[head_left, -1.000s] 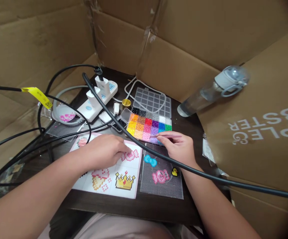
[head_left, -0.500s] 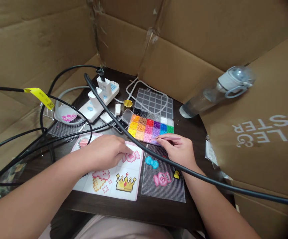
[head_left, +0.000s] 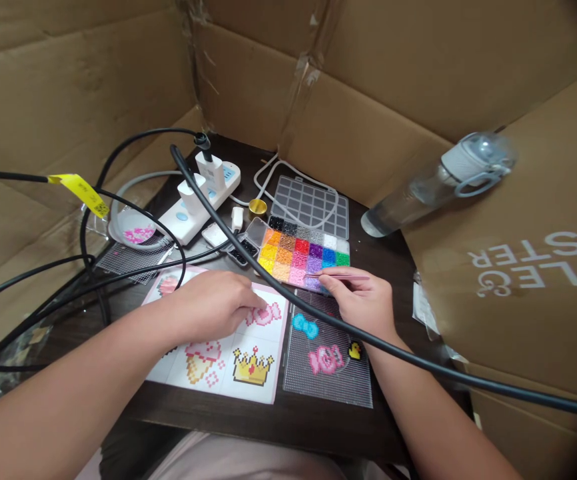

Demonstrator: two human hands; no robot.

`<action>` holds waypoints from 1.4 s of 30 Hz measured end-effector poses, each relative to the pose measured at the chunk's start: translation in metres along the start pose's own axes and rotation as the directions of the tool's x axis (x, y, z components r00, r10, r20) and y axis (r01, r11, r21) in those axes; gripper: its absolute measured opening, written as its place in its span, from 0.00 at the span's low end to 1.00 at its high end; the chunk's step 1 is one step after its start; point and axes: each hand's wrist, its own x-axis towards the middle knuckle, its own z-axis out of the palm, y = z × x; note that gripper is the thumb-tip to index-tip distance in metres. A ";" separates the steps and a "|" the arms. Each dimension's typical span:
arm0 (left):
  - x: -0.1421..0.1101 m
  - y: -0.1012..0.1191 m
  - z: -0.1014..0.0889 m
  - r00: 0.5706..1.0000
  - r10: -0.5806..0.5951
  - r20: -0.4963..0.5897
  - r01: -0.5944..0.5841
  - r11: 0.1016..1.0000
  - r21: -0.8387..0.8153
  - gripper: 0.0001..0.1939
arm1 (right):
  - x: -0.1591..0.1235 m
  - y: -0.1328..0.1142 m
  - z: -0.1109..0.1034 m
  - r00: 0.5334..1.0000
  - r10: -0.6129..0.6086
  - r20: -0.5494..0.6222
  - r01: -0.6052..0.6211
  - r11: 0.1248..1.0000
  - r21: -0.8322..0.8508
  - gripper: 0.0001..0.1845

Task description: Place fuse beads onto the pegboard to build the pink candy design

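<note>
Cardboard walls [head_left: 368, 113] enclose a dark tabletop [head_left: 248, 420], on which a printed pattern sheet [head_left: 277, 340] lies just beside a clear pegboard [head_left: 328, 393]. The left hand [head_left: 218, 300] rests over the sheet, index finger extended at a pink candy motif [head_left: 264, 314], its other fingers folded and nothing visible in its grip. The right hand [head_left: 366, 300] pinches slender tweezers [head_left: 346, 277] between thumb and fingers, tips over the pink and purple compartments of an open bead box [head_left: 282, 193]; whether they grip a bead cannot be told. Judged by appearance, the tweezers are light and springy, best held along mid-shank with slight pressure; loose beads, tiny and smooth, would slip under a hard squeeze and suit a grip by the rim. The pegboard's pink bead figure [head_left: 326, 359], apparently unfused, would scatter if knocked; the board is best held by its edges.
</note>
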 end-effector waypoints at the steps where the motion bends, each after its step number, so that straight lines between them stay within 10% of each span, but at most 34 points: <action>1: 0.000 0.000 0.000 1.000 -0.001 0.001 0.001 1.000 0.000 0.17 | 0.000 0.000 -0.001 1.000 0.000 0.004 0.000 1.000 0.000 0.06; 42: 0.000 -0.002 -0.001 1.000 0.015 -0.004 -0.015 1.000 -0.018 0.17 | 0.000 -0.004 0.003 0.997 0.063 0.043 -0.064 0.998 0.011 0.07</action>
